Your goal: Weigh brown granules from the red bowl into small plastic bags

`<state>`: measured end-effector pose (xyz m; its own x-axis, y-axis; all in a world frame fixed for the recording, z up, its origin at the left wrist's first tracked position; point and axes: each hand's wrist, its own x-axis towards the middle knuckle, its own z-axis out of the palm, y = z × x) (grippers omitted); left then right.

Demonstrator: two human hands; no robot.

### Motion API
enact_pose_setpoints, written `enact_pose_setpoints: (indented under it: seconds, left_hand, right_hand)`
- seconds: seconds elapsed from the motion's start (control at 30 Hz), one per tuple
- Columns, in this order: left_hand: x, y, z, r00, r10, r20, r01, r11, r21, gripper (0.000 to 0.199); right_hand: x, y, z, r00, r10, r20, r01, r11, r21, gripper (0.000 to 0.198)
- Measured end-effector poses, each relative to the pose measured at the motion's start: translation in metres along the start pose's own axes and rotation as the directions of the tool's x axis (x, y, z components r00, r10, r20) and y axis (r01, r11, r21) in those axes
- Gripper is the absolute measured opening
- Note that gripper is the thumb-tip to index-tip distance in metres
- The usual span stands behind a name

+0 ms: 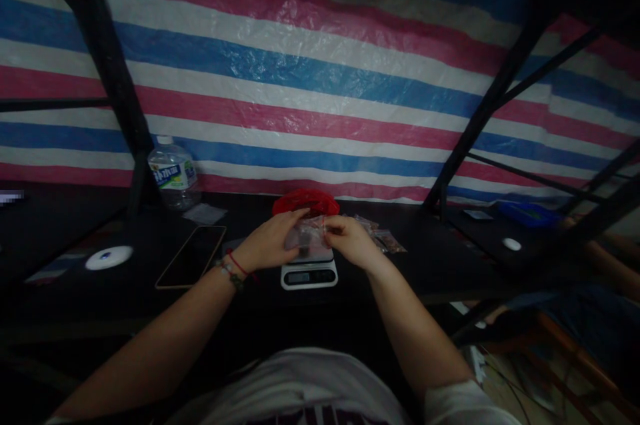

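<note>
A small clear plastic bag (313, 248) is between my two hands, above a white digital scale (310, 277). My left hand (270, 238) is at the bag's left side, its thumb low and its fingers reaching over the top edge. At the upper right corner, the bent fingers of my right hand (353, 238) pinch the bag. Its contents are too dim to make out. Just behind stands a red basket (306, 197). Small filled bags (390, 241) lie to the right of my right hand.
To the left lie a phone (193, 257), a white oval object (109, 257) and clear plastic sheets (205, 213), near a large plastic bottle (174, 175). Black frame posts (463, 122) rise on both sides. At far right are a blue tray (530, 214) and another person's arm (613, 265).
</note>
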<state>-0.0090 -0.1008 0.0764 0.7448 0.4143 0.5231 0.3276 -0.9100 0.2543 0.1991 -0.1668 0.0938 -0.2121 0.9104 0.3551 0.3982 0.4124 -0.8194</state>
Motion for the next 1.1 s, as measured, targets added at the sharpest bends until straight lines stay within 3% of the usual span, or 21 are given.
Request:
enact_pose_setpoints:
  seconds: [0.2, 0.4, 0.57, 0.77, 0.83, 1.0, 1.1]
  left_hand:
    - [-0.002, 0.0, -0.005, 0.999, 0.013, 0.032, -0.014, 1.0, 0.027, 0.079]
    - [-0.003, 0.003, -0.015, 1.0, -0.005, 0.021, 0.003, 0.994, 0.112, 0.079]
    - [-0.004, -0.002, -0.024, 0.999, 0.01, 0.039, -0.016, 0.989, 0.15, 0.081]
    - [-0.002, 0.011, -0.021, 0.995, 0.073, 0.073, -0.084, 0.984, 0.159, 0.093]
    - [0.001, 0.019, -0.017, 0.993, 0.091, 0.07, -0.099, 0.988, 0.118, 0.087]
    - [0.004, 0.027, -0.013, 0.998, 0.034, 0.049, -0.036, 0.998, 0.043, 0.05]
    - [0.003, 0.024, -0.015, 1.0, 0.005, 0.024, -0.005, 1.0, -0.012, 0.05]
  right_hand:
    - [-0.001, -0.004, 0.002, 0.999, -0.042, 0.015, 0.043, 0.998, -0.052, 0.023]
    - [-0.004, -0.001, 0.003, 0.995, -0.097, -0.025, 0.099, 0.994, 0.045, 0.044]
    - [-0.007, -0.004, -0.001, 0.992, -0.1, -0.08, 0.083, 0.977, -0.196, 0.045]
    - [-0.007, -0.01, 0.009, 0.993, -0.122, 0.002, 0.116, 0.941, -0.319, 0.035]
    - [-0.006, -0.011, 0.017, 0.993, -0.117, 0.002, 0.11, 0.933, -0.342, 0.027]
    - [-0.007, -0.013, 0.024, 0.984, -0.174, -0.037, 0.156, 0.945, -0.287, 0.016]
    - [-0.007, -0.011, 0.014, 0.971, -0.208, -0.117, 0.184, 0.965, -0.188, 0.017]
